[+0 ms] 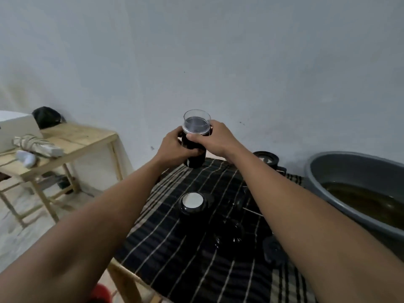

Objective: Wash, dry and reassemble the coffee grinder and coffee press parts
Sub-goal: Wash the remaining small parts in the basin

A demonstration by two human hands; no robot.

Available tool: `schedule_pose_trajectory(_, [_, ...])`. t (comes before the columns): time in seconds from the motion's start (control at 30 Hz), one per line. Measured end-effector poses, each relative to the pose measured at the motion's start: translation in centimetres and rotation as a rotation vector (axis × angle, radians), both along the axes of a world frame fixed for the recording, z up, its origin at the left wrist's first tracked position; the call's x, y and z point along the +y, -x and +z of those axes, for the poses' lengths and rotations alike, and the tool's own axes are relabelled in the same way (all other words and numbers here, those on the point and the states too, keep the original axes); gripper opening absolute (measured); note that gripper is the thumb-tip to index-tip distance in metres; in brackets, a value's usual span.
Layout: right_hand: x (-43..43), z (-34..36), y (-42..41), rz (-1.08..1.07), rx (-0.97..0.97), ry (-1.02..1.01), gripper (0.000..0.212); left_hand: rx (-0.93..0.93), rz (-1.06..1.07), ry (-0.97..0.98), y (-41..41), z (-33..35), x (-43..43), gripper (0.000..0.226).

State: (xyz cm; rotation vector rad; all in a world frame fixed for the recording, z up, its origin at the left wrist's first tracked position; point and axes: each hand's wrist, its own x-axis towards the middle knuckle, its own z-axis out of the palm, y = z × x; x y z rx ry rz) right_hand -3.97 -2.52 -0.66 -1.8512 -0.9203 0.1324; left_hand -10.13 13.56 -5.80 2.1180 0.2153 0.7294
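Note:
Both hands hold up a black cylindrical grinder body (195, 159) topped by a clear plastic cup (196, 121), above the far edge of the table. My left hand (175, 147) grips the black lower part. My right hand (213, 138) grips the joint where the clear cup meets the black body. On the black striped cloth (175, 254) below stands a black jar with a white top (192, 203). Other dark parts lie near it: a round black piece (229, 235), a black knob (273, 251) and a thin metal rod (251, 212).
A grey plastic basin (323, 169) of brownish water sits at the right. A black round lid (265, 159) lies behind my right forearm. A wooden side table (80, 138) at the left carries a white box, a folded umbrella and a black bag. A red object (99, 293) sits on the floor.

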Motion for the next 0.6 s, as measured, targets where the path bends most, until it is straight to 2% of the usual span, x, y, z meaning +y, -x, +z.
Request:
schedule_pose_trajectory(0.23, [-7.4,6.3,9.9,-0.113,-0.109,-0.105,0.065,-0.204,-0.134,0.047,5.9,6.0,-7.2,0.065])
schedule_pose_trajectory(0.33, [-11.5,8.1,13.2,-0.141,-0.154,-0.135,0.065,-0.268,-0.206,0.065,7.8,7.9,-11.0,0.065])
schedule_pose_trajectory(0.43, [-15.6,7.9,16.3,-0.207,-0.16,-0.164,0.054,-0.292,-0.29,0.071,10.0,8.3,-15.4,0.065])
schedule_pose_trajectory(0.6, [-20.8,6.1,19.5,-0.309,-0.169,-0.171,0.05,-0.252,-0.392,0.085,11.9,6.6,-20.6,0.067])
